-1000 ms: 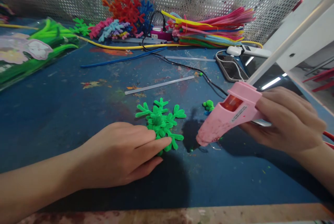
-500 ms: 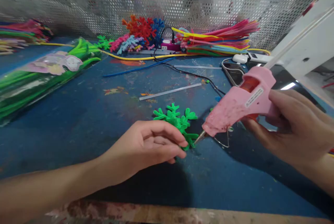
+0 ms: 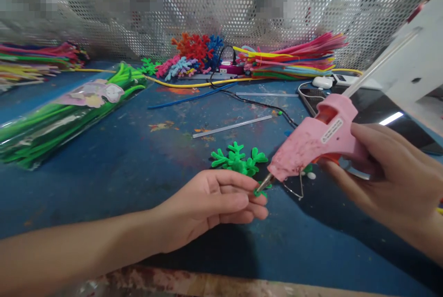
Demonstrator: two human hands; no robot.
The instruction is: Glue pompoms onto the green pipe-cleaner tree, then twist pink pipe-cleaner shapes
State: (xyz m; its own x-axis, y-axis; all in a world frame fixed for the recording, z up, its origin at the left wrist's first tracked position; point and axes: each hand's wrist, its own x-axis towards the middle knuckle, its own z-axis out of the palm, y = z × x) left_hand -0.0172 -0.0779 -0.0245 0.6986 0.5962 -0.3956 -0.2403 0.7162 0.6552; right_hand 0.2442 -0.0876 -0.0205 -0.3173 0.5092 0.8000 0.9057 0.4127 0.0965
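A green pipe-cleaner snowflake [image 3: 238, 161] rests low over the blue table, its near branches partly hidden by my left hand [image 3: 221, 200]. That hand is closed around the near side, thumb above and fingers curled beneath. A bit of green shows at its fingertips. My right hand [image 3: 391, 181] grips a pink hot glue gun [image 3: 304, 145] by its handle. The gun's metal nozzle [image 3: 266, 181] points down to the left and meets the green at my left fingertips. A clear glue stick [image 3: 380, 64] sticks out of the gun's back.
A bag of green pipe cleaners [image 3: 79, 112] lies at left. Behind are finished coral-like pieces [image 3: 194, 50], a pipe-cleaner bundle [image 3: 294, 59] and a purple power socket [image 3: 231, 68]. A loose glue stick [image 3: 231, 126], a black cord [image 3: 259, 100] and a tablet [image 3: 391, 117] lie farther back.
My left hand has moved slightly right and its fingers have closed in over the near side of the snowflake. The glue gun stays almost in place. The view has shifted slightly.
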